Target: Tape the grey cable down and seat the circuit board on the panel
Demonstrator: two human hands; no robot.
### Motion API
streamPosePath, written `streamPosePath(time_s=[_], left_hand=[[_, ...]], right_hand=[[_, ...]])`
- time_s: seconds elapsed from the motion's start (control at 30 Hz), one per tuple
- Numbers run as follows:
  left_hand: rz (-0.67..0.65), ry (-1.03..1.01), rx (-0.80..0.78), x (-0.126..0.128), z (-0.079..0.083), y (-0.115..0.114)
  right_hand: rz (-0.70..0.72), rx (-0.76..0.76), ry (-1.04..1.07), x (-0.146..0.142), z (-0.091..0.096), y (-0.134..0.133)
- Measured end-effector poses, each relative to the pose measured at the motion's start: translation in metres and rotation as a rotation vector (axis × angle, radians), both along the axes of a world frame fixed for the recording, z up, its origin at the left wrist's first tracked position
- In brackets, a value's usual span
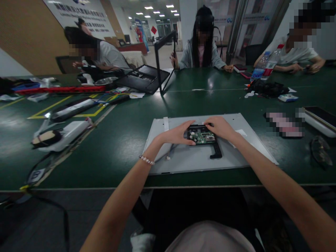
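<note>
A green circuit board (202, 137) sits in a black plastic bracket (216, 150) on a pale grey flat panel (183, 162), which lies on the table in front of me. My left hand (178, 135) spans the bracket's left side, with its thumb at the lower corner and its fingers along the upper edge. At the upper right corner, the bent fingers of my right hand (219, 126) close on the bracket; their tips are partly hidden. A thin cable (168, 152) runs across the panel by my left wrist.
On the green table (118, 157), white-and-black devices (65, 134) and cables lie left. A black frame (157, 66) stands upright at the back, held by a person opposite. Bottles (270, 64), a phone (283, 124) and glasses (320, 150) are to the right. Two other people sit nearby.
</note>
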State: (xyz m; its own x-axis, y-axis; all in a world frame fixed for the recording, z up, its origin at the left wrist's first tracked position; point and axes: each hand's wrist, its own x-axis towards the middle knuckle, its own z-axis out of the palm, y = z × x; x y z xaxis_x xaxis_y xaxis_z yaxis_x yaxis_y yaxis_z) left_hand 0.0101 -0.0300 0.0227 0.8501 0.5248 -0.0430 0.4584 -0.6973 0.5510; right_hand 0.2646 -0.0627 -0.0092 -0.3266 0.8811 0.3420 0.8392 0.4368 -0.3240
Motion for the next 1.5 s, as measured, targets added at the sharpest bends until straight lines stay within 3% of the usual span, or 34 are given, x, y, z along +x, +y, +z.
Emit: streamPosePath(time_s=[0.2,0.37,0.53,0.67,0.8,1.0,1.13,1.27,1.37,1.5], left_hand=[[0.036,-0.023,0.071,-0.007,0.015,0.003],[0.342,-0.121,0.164,-0.037,0.026,0.025],[0.640,-0.124,0.289,-0.069,0.005,0.058],[0.604,-0.103,0.322,-0.077,-0.013,0.072],[0.576,-0.148,0.336,-0.070,-0.017,0.073],[0.623,-0.194,0.362,-0.061,-0.004,0.067],[0.695,-0.303,0.306,-0.061,0.023,0.050],[0.733,-0.413,0.211,-0.060,0.046,0.018],[0.699,-0.421,0.128,-0.059,0.041,-0.004],[0.636,-0.362,0.065,-0.059,0.013,-0.020]], right_hand=[[0.028,0.006,0.060,0.003,-0.004,-0.001],[0.004,0.011,0.104,0.004,-0.001,-0.005],[-0.027,0.092,0.161,0.000,0.005,-0.010],[-0.022,0.141,0.160,-0.001,0.004,-0.012],[-0.048,0.164,0.137,-0.001,0.004,-0.013],[-0.089,0.217,0.158,-0.001,0.008,-0.018],[-0.076,0.233,0.187,-0.004,0.013,-0.021],[-0.022,0.249,0.244,-0.015,0.021,-0.030],[0.048,0.258,0.276,-0.027,0.026,-0.040],[0.215,0.222,0.247,-0.046,0.028,-0.052]])
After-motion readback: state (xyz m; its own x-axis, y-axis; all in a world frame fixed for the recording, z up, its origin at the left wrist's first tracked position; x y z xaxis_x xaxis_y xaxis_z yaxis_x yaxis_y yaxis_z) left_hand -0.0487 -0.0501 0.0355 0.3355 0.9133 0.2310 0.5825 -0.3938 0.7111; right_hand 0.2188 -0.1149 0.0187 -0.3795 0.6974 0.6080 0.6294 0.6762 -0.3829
